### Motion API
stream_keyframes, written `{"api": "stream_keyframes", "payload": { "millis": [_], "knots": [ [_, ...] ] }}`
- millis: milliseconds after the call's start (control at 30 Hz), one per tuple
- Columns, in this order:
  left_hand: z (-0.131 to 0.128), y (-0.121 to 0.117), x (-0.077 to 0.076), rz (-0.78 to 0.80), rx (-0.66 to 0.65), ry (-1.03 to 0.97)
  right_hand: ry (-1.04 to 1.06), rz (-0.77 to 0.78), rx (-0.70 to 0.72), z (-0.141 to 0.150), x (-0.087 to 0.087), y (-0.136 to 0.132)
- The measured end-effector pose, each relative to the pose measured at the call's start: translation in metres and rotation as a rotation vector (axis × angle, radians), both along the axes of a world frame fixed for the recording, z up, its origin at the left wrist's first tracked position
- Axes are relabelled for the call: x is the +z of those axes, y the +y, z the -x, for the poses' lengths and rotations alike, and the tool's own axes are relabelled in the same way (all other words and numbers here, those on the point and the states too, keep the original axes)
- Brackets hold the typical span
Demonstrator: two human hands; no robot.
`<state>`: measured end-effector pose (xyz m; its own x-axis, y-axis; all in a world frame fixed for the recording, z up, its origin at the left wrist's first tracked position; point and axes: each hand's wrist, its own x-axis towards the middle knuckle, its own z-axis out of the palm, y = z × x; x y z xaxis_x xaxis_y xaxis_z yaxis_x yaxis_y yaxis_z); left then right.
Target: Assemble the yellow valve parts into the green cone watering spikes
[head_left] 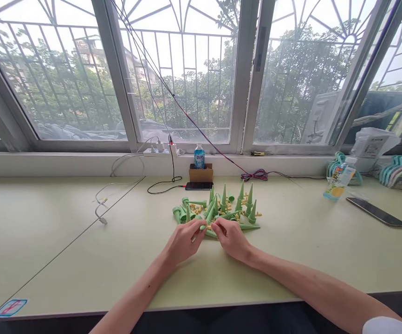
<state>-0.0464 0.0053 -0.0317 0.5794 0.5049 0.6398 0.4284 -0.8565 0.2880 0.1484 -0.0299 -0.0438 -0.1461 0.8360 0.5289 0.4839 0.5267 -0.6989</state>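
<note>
A heap of green plastic cone spikes (222, 206) mixed with small yellow pieces (197, 209) lies on the pale table (82, 241), some cones standing upright, others on their sides. My left hand (183, 241) is closed round a green cone (206, 221) at the near edge of the heap. My right hand (231, 239) pinches a small yellow piece (210, 227) right against that cone. Both hands meet just in front of the heap.
Behind the heap lie a dark phone (198, 186), a small cardboard box (201, 173) and a blue-labelled bottle (199, 157). Cables (117, 185) trail from the sill. At the right are a drink bottle (338, 182), a second phone (377, 212) and stacked hangers (401, 171).
</note>
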Motion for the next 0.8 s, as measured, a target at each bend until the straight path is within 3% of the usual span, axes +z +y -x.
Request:
{"api": "stream_keyframes", "payload": {
  "millis": [600,800],
  "knots": [
    [-0.0012,-0.0033,0.0030,0.007,0.023,0.001,-0.026,0.042,0.051,-0.0025,-0.0018,-0.0013],
    [-0.0022,-0.0026,0.0028,-0.015,0.026,-0.020,0.007,0.023,0.024,-0.0011,0.0053,-0.0067]
  ]
}}
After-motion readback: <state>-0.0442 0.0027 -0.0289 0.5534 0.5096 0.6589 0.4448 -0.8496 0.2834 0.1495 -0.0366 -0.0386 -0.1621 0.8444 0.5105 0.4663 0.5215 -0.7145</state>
